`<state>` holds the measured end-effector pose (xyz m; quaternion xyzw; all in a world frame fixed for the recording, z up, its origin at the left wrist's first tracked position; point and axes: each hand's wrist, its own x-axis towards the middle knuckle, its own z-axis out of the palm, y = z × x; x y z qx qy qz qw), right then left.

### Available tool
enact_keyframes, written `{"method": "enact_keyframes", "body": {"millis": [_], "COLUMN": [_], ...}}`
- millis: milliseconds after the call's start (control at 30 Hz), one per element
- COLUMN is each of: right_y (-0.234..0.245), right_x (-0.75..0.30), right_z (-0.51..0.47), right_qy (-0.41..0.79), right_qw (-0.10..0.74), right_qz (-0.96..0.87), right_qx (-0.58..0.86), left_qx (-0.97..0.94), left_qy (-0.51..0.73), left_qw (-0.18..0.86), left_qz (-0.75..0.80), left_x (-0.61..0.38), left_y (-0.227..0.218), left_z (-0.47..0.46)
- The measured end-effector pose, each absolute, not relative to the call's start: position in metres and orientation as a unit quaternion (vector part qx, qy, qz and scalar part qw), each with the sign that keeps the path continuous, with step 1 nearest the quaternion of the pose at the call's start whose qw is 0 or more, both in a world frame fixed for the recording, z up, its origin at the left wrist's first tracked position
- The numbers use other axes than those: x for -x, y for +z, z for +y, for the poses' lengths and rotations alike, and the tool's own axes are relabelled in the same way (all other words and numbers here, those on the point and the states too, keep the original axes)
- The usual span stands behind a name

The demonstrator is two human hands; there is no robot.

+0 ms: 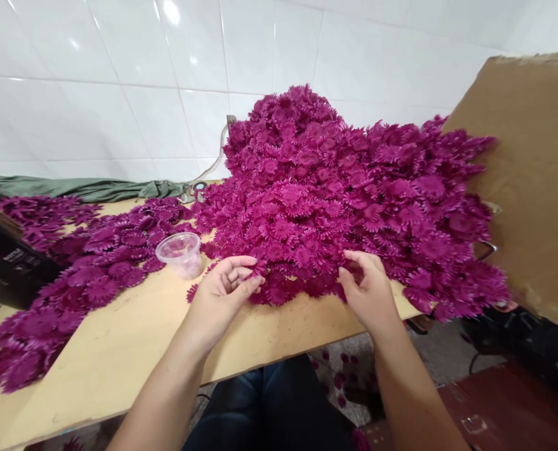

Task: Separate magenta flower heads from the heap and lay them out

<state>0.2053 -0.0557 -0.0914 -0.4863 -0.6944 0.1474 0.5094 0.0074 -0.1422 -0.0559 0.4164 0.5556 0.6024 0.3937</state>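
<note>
A large heap of magenta flower heads [297,200] with jagged petals fills the middle of the table. At its front edge, my left hand [227,282] has its fingers curled, with a single magenta flower head [258,268] between thumb and fingertips. My right hand [367,285] is at the heap's right front, palm facing left. Its thumb and index finger are bent but apart, with the tips against the nearest flowers, and nothing is plainly held. Just left of my left hand stands a clear plastic cup [180,250] with pale, indistinct contents.
A row of flattened, layered flowers [104,269] runs along the left of the wooden table [133,332]. A black box [10,263] stands at far left. A cardboard sheet [527,188] leans at right. Green cloth [81,186] lies along the tiled wall. Fallen flowers lie on the floor.
</note>
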Motion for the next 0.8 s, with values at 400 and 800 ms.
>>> {"method": "enact_keyframes", "body": {"millis": [400, 800], "right_y": [-0.083, -0.065], "right_x": [-0.207, -0.161], "right_z": [-0.049, -0.093], "right_qy": [0.004, 0.487], "right_qw": [0.514, 0.376], "right_qz": [-0.695, -0.734], "right_qx": [0.503, 0.287], "left_qx": [-0.469, -0.542], "left_qy": [0.569, 0.477], "left_qw": [0.373, 0.371], "left_qz": [0.564, 0.584], "left_x": [-0.010, -0.032], "left_y": [-0.060, -0.068], "left_z": [-0.139, -0.129]}}
